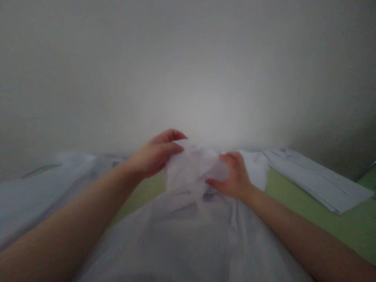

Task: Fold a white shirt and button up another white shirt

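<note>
A thin white garment (185,231) spreads from the front of the view towards the wall, its far part lifted and bunched between my hands. At its raised upper edge, my left hand (160,150) pinches the cloth between thumb and fingers. My right hand (232,174) is closed on the bunched cloth a little lower and to the right, with the thumb towards the middle. A small dark patch, perhaps a label, shows just below the right thumb. Blur hides the finer details of the cloth.
A folded white garment (317,178) lies at the right on the green surface (311,227). More white cloth (38,192) is spread at the left, partly behind my left forearm. A plain pale wall (188,70) rises directly behind.
</note>
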Available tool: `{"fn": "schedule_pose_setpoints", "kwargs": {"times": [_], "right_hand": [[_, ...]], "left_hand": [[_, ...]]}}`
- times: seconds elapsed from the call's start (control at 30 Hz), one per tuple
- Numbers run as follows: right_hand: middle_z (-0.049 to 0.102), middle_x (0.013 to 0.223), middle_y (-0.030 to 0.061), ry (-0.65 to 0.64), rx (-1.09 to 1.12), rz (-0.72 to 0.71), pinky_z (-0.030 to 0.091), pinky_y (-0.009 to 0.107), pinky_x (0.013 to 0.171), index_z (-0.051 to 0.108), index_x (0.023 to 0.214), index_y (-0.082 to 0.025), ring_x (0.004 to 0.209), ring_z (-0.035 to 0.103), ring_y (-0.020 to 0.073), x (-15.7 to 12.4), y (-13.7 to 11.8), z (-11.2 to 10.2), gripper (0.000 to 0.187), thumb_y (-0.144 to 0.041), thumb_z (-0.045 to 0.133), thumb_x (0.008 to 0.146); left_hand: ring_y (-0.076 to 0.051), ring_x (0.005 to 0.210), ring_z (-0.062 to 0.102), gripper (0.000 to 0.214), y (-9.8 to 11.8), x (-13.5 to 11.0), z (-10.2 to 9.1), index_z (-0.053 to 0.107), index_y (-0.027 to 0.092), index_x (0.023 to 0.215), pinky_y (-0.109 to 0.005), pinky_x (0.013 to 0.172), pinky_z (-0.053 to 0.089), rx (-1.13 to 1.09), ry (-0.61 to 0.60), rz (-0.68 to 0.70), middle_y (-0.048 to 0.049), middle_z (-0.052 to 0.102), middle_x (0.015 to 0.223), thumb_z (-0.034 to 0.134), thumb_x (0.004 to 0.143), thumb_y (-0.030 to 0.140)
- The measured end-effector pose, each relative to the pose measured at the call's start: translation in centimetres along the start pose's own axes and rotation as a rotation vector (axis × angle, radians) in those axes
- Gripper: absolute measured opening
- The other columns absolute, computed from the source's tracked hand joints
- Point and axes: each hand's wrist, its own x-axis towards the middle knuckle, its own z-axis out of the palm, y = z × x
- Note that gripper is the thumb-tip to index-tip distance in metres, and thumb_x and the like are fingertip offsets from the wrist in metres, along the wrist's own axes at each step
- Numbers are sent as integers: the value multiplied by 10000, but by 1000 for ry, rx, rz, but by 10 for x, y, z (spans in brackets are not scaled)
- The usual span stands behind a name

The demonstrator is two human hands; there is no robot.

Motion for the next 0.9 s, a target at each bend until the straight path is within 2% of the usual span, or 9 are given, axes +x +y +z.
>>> {"fn": "schedule_pose_setpoints", "kwargs": {"times": [0.13,0.23,0.37,0.5,0.57,0.63,0.77,0.83,0.9], "right_hand": [[490,1031,93,-89,-46,-282,400,449,843,451,1218,-267,980,450,254,8,-24,-11,469,-303,586,771],[537,982,89,-186,18,-267,422,408,803,538,1093,-226,920,486,233,15,-27,-19,302,-231,542,790],[576,885,69,6,319,149,462,331,740,542,939,-183,831,544,185,33,-6,-32,173,-300,497,820],[626,912,72,239,396,650,470,341,781,583,881,-176,881,585,200,49,22,-49,227,-368,474,827],[641,891,77,230,419,787,482,349,758,595,848,-166,868,599,216,48,35,-59,225,-364,500,797],[646,856,77,192,429,840,489,346,744,592,811,-161,849,604,222,40,47,-69,186,-330,537,754],[639,876,48,173,487,871,500,328,731,555,941,-176,796,608,192,13,74,-88,297,-270,608,664],[631,920,38,186,557,886,506,330,726,505,1062,-195,796,614,185,-1,87,-95,457,-270,645,633],[631,947,47,139,581,889,506,344,747,501,1092,-199,824,618,197,-12,95,-103,528,-266,691,603]], "left_hand": [[-188,861,605,458,-14,-19,46,551,177,1146,-287,721,477,-34,-236,1,-81,621,1013,632,725,337],[-252,1069,538,513,-16,-26,59,553,209,1176,-347,857,440,-173,-358,5,-96,570,1173,593,736,470],[-255,1151,482,586,-30,-18,47,471,233,1268,-380,930,388,-7,-313,165,-104,489,1288,607,743,456],[-275,1169,444,780,-65,-8,36,494,230,1246,-387,973,339,650,-235,289,-118,475,1295,773,540,408],[-288,1088,498,682,-81,-7,38,567,227,1164,-384,930,362,965,-252,290,-117,562,1181,768,532,389],[-267,917,575,367,-86,-6,42,643,223,1006,-365,819,404,1204,-280,237,-101,647,952,658,657,337],[-235,752,592,191,-56,-1,34,646,204,796,-318,663,398,1539,-139,231,-90,651,783,471,722,218],[-236,721,585,205,-29,3,14,638,198,799,-319,634,391,1669,5,238,-95,651,787,456,715,240],[-236,674,578,202,-7,6,-17,644,192,768,-321,605,389,1773,56,123,-99,651,755,475,692,270]]}}
